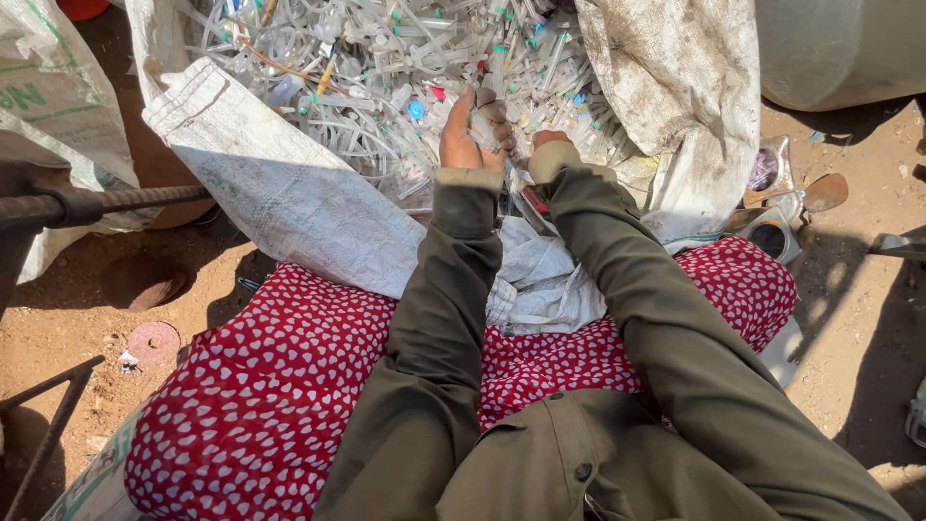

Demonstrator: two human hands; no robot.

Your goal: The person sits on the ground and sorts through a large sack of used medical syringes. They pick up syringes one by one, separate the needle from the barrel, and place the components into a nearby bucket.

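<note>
Left grip [473, 130] closed on a small bunch of clear plastic syringes [485, 123], held just above the heap. Right hand [548, 141] mostly hidden behind its sleeve, can't tell its state. Mid-sort, I judge; next needs separating the bunch. Beyond: syringe-and-tubing pile [386, 68] in the open woven sack [289, 193].

An outdoor scrap-sorting yard: bare dirt ground [96, 318] in sunlight, a big woven sack [289, 193] spilling mixed plastic syringes and tubing [367, 77], more sacks [58, 106] beside it, metal scraps [781, 183] lying around.
</note>
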